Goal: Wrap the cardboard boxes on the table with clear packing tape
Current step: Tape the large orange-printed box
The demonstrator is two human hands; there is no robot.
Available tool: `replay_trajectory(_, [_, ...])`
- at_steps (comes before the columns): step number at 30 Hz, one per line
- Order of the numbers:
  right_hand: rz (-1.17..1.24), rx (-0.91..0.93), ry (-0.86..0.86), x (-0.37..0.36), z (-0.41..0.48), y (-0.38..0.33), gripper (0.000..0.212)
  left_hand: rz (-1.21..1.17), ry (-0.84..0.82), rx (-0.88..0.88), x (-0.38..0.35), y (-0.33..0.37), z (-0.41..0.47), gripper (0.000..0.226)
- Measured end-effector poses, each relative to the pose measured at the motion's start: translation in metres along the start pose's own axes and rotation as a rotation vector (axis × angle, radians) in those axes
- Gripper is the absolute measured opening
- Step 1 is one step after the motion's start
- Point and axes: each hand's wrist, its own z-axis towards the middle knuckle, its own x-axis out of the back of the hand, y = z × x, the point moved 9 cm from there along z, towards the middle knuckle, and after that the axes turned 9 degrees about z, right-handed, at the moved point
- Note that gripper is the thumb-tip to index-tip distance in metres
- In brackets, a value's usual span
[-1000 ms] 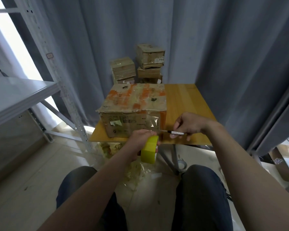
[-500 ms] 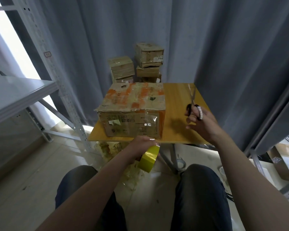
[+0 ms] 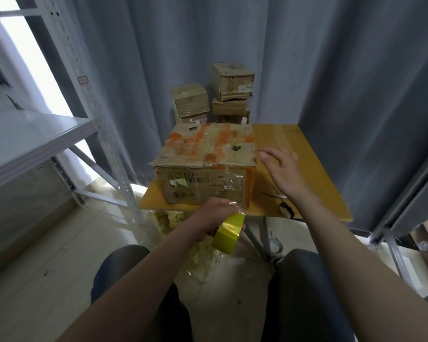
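Centre frame: left hand (image 3: 214, 213) grips the tape roll (image 3: 227, 230) below the box (image 3: 205, 154); right hand (image 3: 282, 169), grip wide, hovers just right of it.

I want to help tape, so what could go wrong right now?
The scissors lie near the front edge of the table, under the right arm; a bump might knock them off. The left hand holds the tape roll off the table, so the loose end could stick to itself.
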Motion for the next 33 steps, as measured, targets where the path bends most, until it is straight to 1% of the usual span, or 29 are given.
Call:
replay_trajectory(1, [0.021,0.093,-0.068,-0.012,0.004,-0.024,0.040,0.002,-0.001,-0.009,0.001,0.002,0.000,0.018])
replay_trajectory(2, [-0.011,0.150,-0.150,-0.027,0.007,-0.039,0.041,0.007,-0.003,-0.014,0.002,0.004,-0.001,0.018])
replay_trajectory(4, [-0.194,0.209,-0.273,-0.052,0.008,-0.043,0.050,0.005,-0.006,-0.013,0.003,0.004,-0.002,0.017])
replay_trajectory(5, [-0.279,0.238,-0.290,-0.057,0.008,-0.040,0.057,-0.006,-0.007,-0.010,0.004,0.004,-0.002,0.016])
replay_trajectory(7, [-0.355,0.291,-0.267,-0.058,0.005,-0.034,0.072,-0.027,-0.006,0.003,0.008,0.000,-0.003,0.016])
replay_trajectory(10, [-0.444,0.322,-0.210,-0.054,0.000,-0.028,0.088,-0.018,-0.002,0.028,0.013,-0.006,-0.003,0.019])
replay_trajectory(12, [-0.459,0.316,-0.173,-0.053,-0.003,-0.022,0.094,-0.014,0.005,0.037,0.014,-0.008,-0.002,0.019])
replay_trajectory(14, [-0.433,0.312,-0.148,-0.051,-0.005,-0.016,0.095,-0.022,0.010,0.034,0.014,-0.007,-0.002,0.019])
replay_trajectory(16, [-0.436,0.272,-0.151,-0.045,-0.001,-0.008,0.091,-0.040,0.016,0.008,0.014,-0.004,-0.003,0.019])
replay_trajectory(18, [-0.421,0.239,-0.126,-0.033,0.001,-0.010,0.080,-0.044,0.028,-0.040,0.015,0.002,-0.007,0.019])
replay_trajectory(19, [-0.371,0.256,-0.082,-0.026,-0.001,-0.018,0.071,-0.043,0.045,-0.072,0.018,0.006,-0.010,0.019])
replay_trajectory(21, [-0.186,0.329,0.035,-0.009,-0.010,-0.045,0.047,-0.053,0.086,-0.140,0.024,0.017,-0.017,0.023])
replay_trajectory(22, [-0.067,0.329,0.039,-0.004,-0.015,-0.057,0.034,-0.077,0.100,-0.175,0.027,0.024,-0.023,0.024])
replay_trajectory(23, [0.048,0.279,-0.029,-0.006,-0.018,-0.065,0.023,-0.109,0.114,-0.220,0.029,0.032,-0.030,0.025])
replay_trajectory(24, [0.136,0.201,-0.174,-0.017,-0.022,-0.072,0.017,-0.136,0.135,-0.270,0.032,0.041,-0.037,0.024])
replay_trajectory(25, [0.173,0.133,-0.329,-0.032,-0.029,-0.077,0.016,-0.158,0.156,-0.322,0.035,0.051,-0.045,0.023])
replay_trajectory(26, [0.177,0.095,-0.442,-0.044,-0.036,-0.082,0.019,-0.182,0.182,-0.367,0.039,0.061,-0.053,0.022])
replay_trajectory(27, [0.200,0.074,-0.487,-0.051,-0.041,-0.086,0.022,-0.209,0.212,-0.402,0.044,0.070,-0.061,0.022])
replay_trajectory(28, [0.258,0.058,-0.462,-0.052,-0.042,-0.090,0.021,-0.234,0.238,-0.428,0.049,0.078,-0.066,0.024])
replay_trajectory(30, [0.381,0.010,-0.331,-0.047,-0.035,-0.097,0.013,-0.256,0.257,-0.447,0.058,0.089,-0.074,0.043])
replay_trajectory(32, [0.347,0.020,-0.230,-0.043,-0.022,-0.105,0.007,-0.218,0.212,-0.428,0.062,0.091,-0.077,0.062])
replay_trajectory(33, [0.291,0.044,-0.214,-0.044,-0.016,-0.110,0.005,-0.204,0.176,-0.404,0.061,0.091,-0.077,0.066])
